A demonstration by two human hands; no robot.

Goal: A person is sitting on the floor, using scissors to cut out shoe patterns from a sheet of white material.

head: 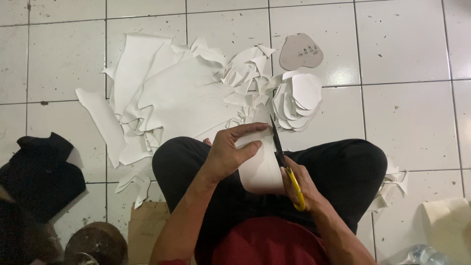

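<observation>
- A heap of black material [41, 172] lies on the tiled floor [407, 49] at the far left, at about 8 o'clock in the view.
- A round dark metal thing [98, 243] sits at the bottom left, at 7 o'clock. A flat piece of brown cardboard [147, 225] lies just beside it.
- A big pile of white scraps [167, 93] is spread on the floor at 11 o'clock, past the person's knees. The pieces overlap and have jagged cut edges.
- The person sits with crossed legs in black trousers [343, 167] and a dark red shirt [270, 243].
- The left hand [230, 152] is near the middle. Its fingers [248, 131] are closed around the top and left edge of a white sheet [260, 169], with the thumb pressed on its front.
- The white sheet rests over the lap, between the two hands. Its bottom edge is rounded.
- The scissors [280, 152] have black blades and yellow handles. The blades are open and point up to 12 o'clock, along the right edge of the sheet.
- The right hand [304, 184] is at 5 o'clock from the sheet. Its fingers are wrapped tight through the yellow handles.
- A stack of cut white shapes [299, 100] lies on the floor at 1 o'clock, rounded and fanned out.
- A grey pattern piece [300, 51] lies just above the stack.
- More white scraps [392, 186] poke out beside the right knee.
- A cream sheet [449, 225] lies at the far right, at 4 o'clock.
</observation>
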